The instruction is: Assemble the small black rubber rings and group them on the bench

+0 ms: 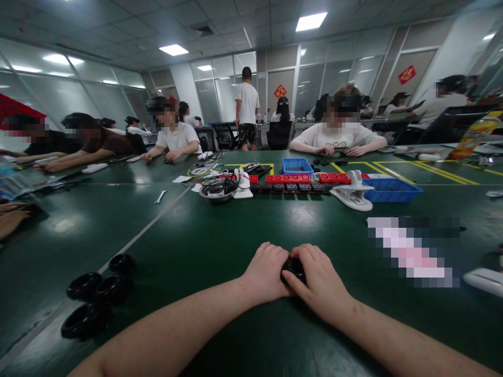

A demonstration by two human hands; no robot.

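On the green table, a glossy black ring-shaped piece [295, 268] sits between my two hands. My left hand [267, 269] is closed against its left side, with most of the fingers hidden behind it. Curled over its right side is my right hand [320, 280], the thumb lying across the front. Only a small part of the black piece shows. Farther left, several similar black rings [83, 285] lie grouped beside a seam in the table.
A metal bowl of cables [216, 196], a white clamp stand [352, 193], red power strips [288, 178] and a blue bin [393, 191] line the table's middle. A small wrench [160, 197] lies to the left. Other people sit around the table; a neighbour's hand [13, 220] shows at far left.
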